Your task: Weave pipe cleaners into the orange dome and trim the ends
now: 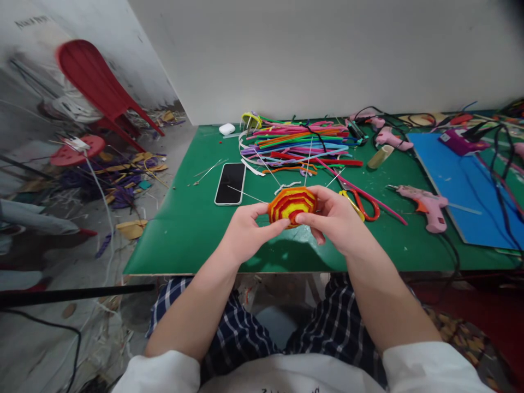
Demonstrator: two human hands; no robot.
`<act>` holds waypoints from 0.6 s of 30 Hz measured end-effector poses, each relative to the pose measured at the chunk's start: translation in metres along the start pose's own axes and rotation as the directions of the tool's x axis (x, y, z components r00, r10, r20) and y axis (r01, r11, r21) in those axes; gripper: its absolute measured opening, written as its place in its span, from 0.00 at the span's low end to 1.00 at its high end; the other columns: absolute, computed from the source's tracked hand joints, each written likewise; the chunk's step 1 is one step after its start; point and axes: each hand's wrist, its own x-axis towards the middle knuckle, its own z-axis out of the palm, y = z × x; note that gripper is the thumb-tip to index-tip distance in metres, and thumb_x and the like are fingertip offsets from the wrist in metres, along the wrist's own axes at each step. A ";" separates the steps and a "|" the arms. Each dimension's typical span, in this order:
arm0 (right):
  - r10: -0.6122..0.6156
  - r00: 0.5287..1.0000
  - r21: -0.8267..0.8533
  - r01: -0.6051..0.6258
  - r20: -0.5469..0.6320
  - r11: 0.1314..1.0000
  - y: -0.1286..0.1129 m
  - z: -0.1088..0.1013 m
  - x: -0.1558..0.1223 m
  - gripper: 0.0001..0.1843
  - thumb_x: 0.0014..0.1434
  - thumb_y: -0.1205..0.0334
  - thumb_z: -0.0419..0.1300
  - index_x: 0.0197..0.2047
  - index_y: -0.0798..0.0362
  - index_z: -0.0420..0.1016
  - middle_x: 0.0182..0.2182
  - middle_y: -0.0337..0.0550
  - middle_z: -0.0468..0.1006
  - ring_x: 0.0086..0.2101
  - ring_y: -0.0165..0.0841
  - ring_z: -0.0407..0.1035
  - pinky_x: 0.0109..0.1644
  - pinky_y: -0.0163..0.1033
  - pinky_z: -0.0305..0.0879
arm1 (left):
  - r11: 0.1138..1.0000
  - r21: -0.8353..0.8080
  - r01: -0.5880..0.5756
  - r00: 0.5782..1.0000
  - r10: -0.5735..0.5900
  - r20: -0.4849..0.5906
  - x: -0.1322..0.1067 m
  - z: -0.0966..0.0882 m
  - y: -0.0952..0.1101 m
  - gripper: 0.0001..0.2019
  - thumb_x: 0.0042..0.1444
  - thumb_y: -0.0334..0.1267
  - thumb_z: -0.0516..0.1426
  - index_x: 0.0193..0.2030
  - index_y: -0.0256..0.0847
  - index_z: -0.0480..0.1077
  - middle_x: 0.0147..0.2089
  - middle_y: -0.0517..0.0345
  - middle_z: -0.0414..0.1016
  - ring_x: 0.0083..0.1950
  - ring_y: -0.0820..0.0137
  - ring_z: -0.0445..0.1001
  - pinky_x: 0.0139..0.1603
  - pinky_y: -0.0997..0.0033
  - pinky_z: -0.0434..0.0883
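Between my two hands is a small round woven disc [293, 203] in rings of yellow, red and orange, with thin pale spokes sticking out past its far edge. My left hand [252, 230] grips its left side, thumb on the face. On the right side my right hand [331, 214] pinches it, thumb near the centre and fingers behind. The disc is held up above the table's front part, tilted towards me. Its underside and most of my fingertips are hidden. Scissors [366, 204] with orange and yellow handles lie just beyond my right hand.
The green table [172, 240] carries a phone [230, 184], a heap of coloured pipe cleaners [303, 139], a pink glue gun [428, 206], a blue board [462, 191] and a white case [226, 129]. More glue guns and cords lie at the back right. A red chair [96, 82] stands left.
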 end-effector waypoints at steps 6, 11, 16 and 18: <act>0.028 0.999 0.058 -0.029 0.021 0.998 0.001 0.001 0.001 0.18 0.44 0.60 0.65 0.39 0.50 0.66 0.25 0.33 0.72 0.10 0.20 0.57 0.08 0.28 0.53 | 1.000 0.019 0.006 1.000 -0.007 0.028 0.003 -0.003 -0.002 0.14 0.45 0.44 0.60 0.36 0.39 0.74 0.36 0.58 0.77 0.38 0.66 0.72 0.41 0.70 0.66; 0.045 0.997 0.088 -0.050 0.055 0.995 0.001 0.003 0.001 0.18 0.45 0.58 0.63 0.40 0.52 0.66 0.27 0.35 0.74 0.10 0.18 0.57 0.08 0.26 0.53 | 0.999 0.020 0.032 0.999 -0.032 0.005 0.003 -0.002 -0.006 0.15 0.44 0.45 0.60 0.36 0.38 0.74 0.37 0.56 0.76 0.39 0.65 0.72 0.42 0.68 0.66; 0.041 0.998 0.065 -0.044 0.049 0.997 0.000 0.005 0.000 0.18 0.45 0.58 0.63 0.40 0.52 0.67 0.28 0.36 0.74 0.09 0.15 0.52 0.07 0.25 0.46 | 0.999 -0.003 0.033 0.999 -0.033 0.002 0.002 -0.001 -0.007 0.15 0.44 0.45 0.60 0.36 0.37 0.74 0.37 0.55 0.76 0.38 0.65 0.72 0.41 0.69 0.66; 0.040 0.998 0.063 -0.042 0.039 0.997 0.000 0.005 -0.001 0.17 0.46 0.59 0.63 0.40 0.52 0.68 0.28 0.36 0.73 0.09 0.14 0.51 0.07 0.24 0.44 | 0.999 0.008 0.031 0.999 -0.031 -0.009 0.001 0.000 -0.006 0.15 0.43 0.45 0.60 0.36 0.37 0.75 0.37 0.55 0.76 0.38 0.65 0.72 0.41 0.68 0.66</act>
